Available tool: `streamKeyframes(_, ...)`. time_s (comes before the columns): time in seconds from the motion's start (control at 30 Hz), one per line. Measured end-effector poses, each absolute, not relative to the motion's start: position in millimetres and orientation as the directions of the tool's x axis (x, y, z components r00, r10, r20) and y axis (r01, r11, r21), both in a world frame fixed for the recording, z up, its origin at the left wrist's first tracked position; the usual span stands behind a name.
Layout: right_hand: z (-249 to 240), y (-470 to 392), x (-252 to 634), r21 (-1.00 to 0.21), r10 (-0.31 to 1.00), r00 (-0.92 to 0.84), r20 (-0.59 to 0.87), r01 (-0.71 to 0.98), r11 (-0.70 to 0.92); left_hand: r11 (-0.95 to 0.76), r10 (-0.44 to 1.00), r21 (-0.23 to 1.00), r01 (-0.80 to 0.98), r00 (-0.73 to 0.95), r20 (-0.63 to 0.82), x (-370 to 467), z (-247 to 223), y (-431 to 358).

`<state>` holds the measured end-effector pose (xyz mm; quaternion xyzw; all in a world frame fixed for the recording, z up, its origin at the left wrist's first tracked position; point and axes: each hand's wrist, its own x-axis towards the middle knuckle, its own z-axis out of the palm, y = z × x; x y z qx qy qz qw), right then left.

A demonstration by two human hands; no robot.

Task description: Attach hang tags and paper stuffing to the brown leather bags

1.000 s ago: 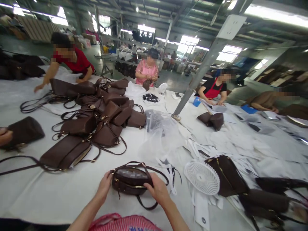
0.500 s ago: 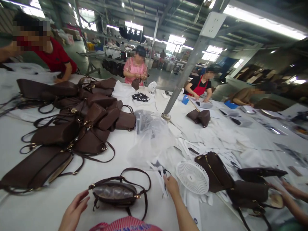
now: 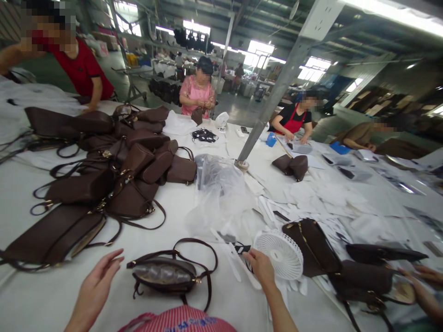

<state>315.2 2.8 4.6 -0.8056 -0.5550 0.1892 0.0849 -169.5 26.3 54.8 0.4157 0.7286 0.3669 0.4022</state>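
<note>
A brown handbag [image 3: 164, 274] lies directly in front of me, its top open on clear plastic padding and its strap looped out to the right. My left hand [image 3: 97, 281] hovers left of the bag, fingers stretched out, touching nothing. To the bag's right, my right hand [image 3: 261, 265] has thumb and fingers pinched by a small black tag with a white label [image 3: 242, 248]. Whether the tag is lifted clear is hard to tell. White paper strips [image 3: 226, 256] lie beneath it, and a white fan [image 3: 278, 254] stands just right of this hand.
Brown bags [image 3: 138, 157] are heaped at the left. Clear plastic bags [image 3: 221, 189] lie mid-table before a metal post [image 3: 268, 101]. More bags [image 3: 311, 246] lie right of the fan, where a co-worker's hands [image 3: 420, 286] handle one. Other people work around the table.
My left hand has drawn away from the bag to the left. My right hand has shifted slightly right, and the black tag's white label now shows by its fingers.
</note>
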Motion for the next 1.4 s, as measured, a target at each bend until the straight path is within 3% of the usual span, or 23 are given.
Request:
streamKeyframes(0.1,16.9,4.8,316.1,-0.37,0.93,0.303,-0.211,0.855,-0.362,0.235,0.962,0.881,0.411,-0.228,-0.15,-160.2,62.4,33.2)
streamKeyframes(0.23,32.4,8.6,316.9,-0.615,0.936,0.263,-0.233,0.706,-0.352,0.112,0.984,0.879,0.463,-0.176,-0.033,-153.2,73.0,29.9)
streamKeyframes(0.37,45.2,11.1,314.7,-0.705,0.915,0.278,-0.292,0.584,-0.402,0.104,0.986,0.894,0.436,-0.163,-0.035,-143.0,84.0,23.0)
streamKeyframes(0.5,71.0,10.1,305.6,-0.745,0.915,0.255,-0.313,0.532,-0.403,0.11,0.994,0.92,0.376,-0.036,-0.104,-116.6,104.3,19.8)
streamKeyframes(0.63,118.7,5.9,263.5,-0.754,0.941,-0.009,-0.339,0.6,-0.266,-0.123,0.966,0.922,0.368,0.257,0.026,-78.2,135.4,12.4)
streamKeyframes(0.73,157.0,-1.7,213.5,-0.765,0.908,-0.249,-0.337,0.634,-0.11,-0.41,0.799,0.861,0.301,0.575,0.179,-49.3,151.5,4.2)
streamKeyframes(0.8,177.9,-8.1,185.3,-0.795,0.872,-0.382,-0.306,0.607,-0.013,-0.493,0.7,0.83,0.263,0.686,0.198,-35.9,151.7,-0.5)
streamKeyframes(0.97,198.9,-16.7,150.5,-0.899,0.835,-0.535,-0.132,0.419,0.127,-0.319,0.711,0.888,0.329,0.703,-0.005,-35.8,131.4,-14.8)
streamKeyframes(1.2,170.7,-16.8,110.5,-0.991,0.738,-0.666,-0.108,0.011,-0.135,-0.107,0.679,0.993,0.053,0.733,0.034,-78.8,126.0,-28.8)
streamKeyframes(1.27,171.0,-8.9,102.8,-0.989,0.752,-0.643,-0.146,0.068,-0.135,0.055,0.678,0.998,-0.02,0.735,-0.023,-101.4,121.1,-30.2)
streamKeyframes(1.33,177.6,3.2,95.9,-0.972,0.768,-0.613,-0.184,0.232,-0.048,0.251,0.745,0.964,-0.086,0.653,-0.136,-126.1,107.0,-30.2)
streamKeyframes(1.4,184.6,16.7,87.5,-0.928,0.763,-0.617,-0.19,0.368,0.067,0.422,0.855,0.9,-0.114,0.38,-0.353,-147.9,83.7,-27.6)
